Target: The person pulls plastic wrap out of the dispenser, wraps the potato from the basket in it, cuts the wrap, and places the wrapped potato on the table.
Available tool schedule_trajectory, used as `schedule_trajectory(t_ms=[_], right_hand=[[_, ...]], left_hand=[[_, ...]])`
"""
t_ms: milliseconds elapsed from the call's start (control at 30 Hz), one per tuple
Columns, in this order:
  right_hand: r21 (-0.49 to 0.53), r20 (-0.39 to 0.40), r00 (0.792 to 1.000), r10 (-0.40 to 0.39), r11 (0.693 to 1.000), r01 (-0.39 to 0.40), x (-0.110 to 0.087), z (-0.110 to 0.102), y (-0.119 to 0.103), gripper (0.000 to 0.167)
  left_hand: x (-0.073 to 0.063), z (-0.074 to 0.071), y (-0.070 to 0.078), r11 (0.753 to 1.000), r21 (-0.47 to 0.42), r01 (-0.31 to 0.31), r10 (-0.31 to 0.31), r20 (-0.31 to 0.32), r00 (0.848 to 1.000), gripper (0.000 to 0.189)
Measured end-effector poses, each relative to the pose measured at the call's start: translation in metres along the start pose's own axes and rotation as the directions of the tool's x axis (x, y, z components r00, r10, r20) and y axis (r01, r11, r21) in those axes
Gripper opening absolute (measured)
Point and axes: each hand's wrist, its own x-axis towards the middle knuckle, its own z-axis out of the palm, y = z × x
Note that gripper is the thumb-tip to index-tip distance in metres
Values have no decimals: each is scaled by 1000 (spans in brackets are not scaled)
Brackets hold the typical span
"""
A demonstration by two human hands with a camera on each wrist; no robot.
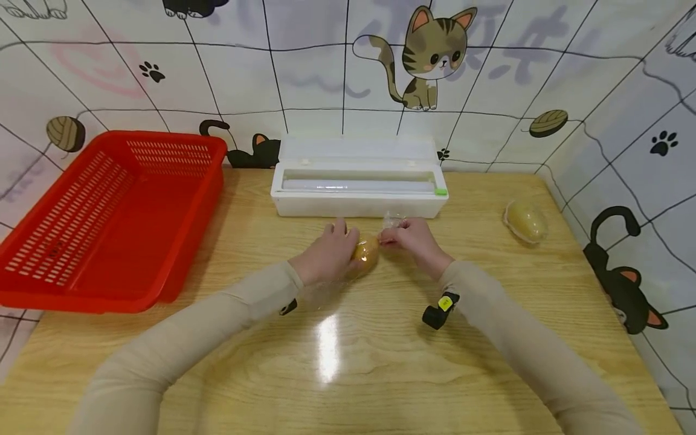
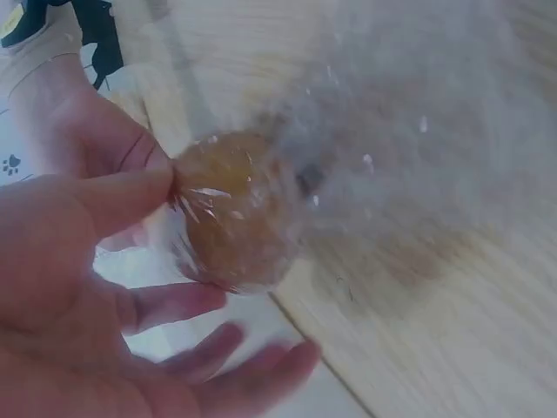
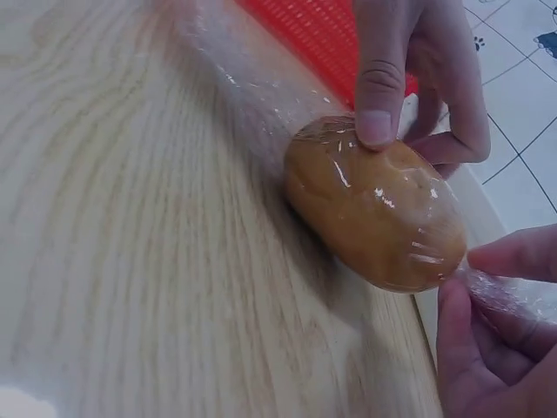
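A brown potato (image 3: 374,209), wrapped in clear cling film, sits at the middle of the table in front of the white box. My left hand (image 1: 333,252) holds it between thumb and fingers, with the thumb pressing on the wrapped skin in the right wrist view. At its other end, my right hand (image 1: 414,243) pinches a gathered, twisted tail of cling film (image 3: 500,294) between thumb and forefinger. More loose film (image 2: 418,131) spreads out from the potato's far side in the left wrist view.
Behind the hands stands a white cling film box (image 1: 356,205), lid raised and a roll inside. A red plastic basket (image 1: 187,241) is at the left. Another film-wrapped yellowish oval item (image 1: 525,222) lies at the right. Cat-patterned walls (image 1: 304,78) enclose the table (image 1: 380,374).
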Motion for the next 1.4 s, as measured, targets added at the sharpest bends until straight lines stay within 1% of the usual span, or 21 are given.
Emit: schedule_trajectory(t_ms=[100,200,333,400,467,500,600,667,700,733,833,933,967,1000,1033,1067,1167,1233,1333,1367,1400], right_hand=[[-43,4,1000,-10,999,10,4,-1,-1,20],[-72,11,1000,-3,997,4,7,-3,-3,18],[-146,3,1000,-23,989,23,8,-2,-7,11],[-230,-5,998,-62,971,59,8,-1,-8,15],[-315,-2,995,-98,945,93,8,0,-7,21],[-339,8,994,-108,935,104,8,0,-8,23],[-404,59,987,-150,900,161,7,0,-9,25],[-440,104,976,-192,871,218,6,0,-11,25],[-463,125,967,-222,849,255,6,0,-11,25],[-490,149,954,-261,818,300,6,0,-12,25],[-577,221,902,-371,697,427,5,-1,-11,28],[-639,295,839,-458,558,530,2,0,-10,32],[-650,314,819,-480,520,554,0,1,-10,32],[-655,330,803,-497,492,574,-2,1,-9,31],[-655,341,788,-512,472,590,-4,2,-9,29],[-651,349,776,-525,460,604,-7,3,-8,27],[-623,360,745,-561,450,640,-12,3,-5,20],[-598,381,713,-589,431,676,-14,2,-2,17],[-561,434,653,-620,381,735,-16,-3,2,16],[-545,453,635,-626,370,753,-16,-5,4,18],[-528,468,622,-628,366,766,-16,-7,5,19]], left_hand=[[6,1,0,992,-119,-32,35,23,999,43],[11,5,2,981,-192,-16,18,7,1000,51],[16,9,5,971,-239,14,-16,-5,1000,59],[18,10,4,965,-261,17,-17,4,1000,55],[19,11,3,955,-297,20,-15,18,1000,47],[19,10,2,946,-323,24,-16,29,999,43],[20,9,0,907,-420,31,-9,54,998,36],[20,8,0,865,-501,35,-2,66,998,32],[20,7,0,848,-528,39,-2,70,998,33],[21,8,-1,831,-554,41,-1,73,997,36],[22,10,-2,798,-602,44,2,76,997,47],[22,11,-3,799,-600,29,20,75,997,50],[22,11,-3,799,-600,19,29,71,997,50],[23,12,-3,798,-603,9,38,65,997,49],[23,12,-4,794,-608,-8,49,50,998,47],[23,13,-4,789,-613,-23,56,35,998,46],[23,17,-5,777,-627,-56,68,-5,998,46],[23,19,-6,771,-634,-63,63,-22,998,48],[22,23,-8,769,-635,-68,51,-46,998,49],[21,24,-9,762,-643,-74,49,-57,997,47],[20,25,-10,767,-637,-81,47,-70,996,45]])
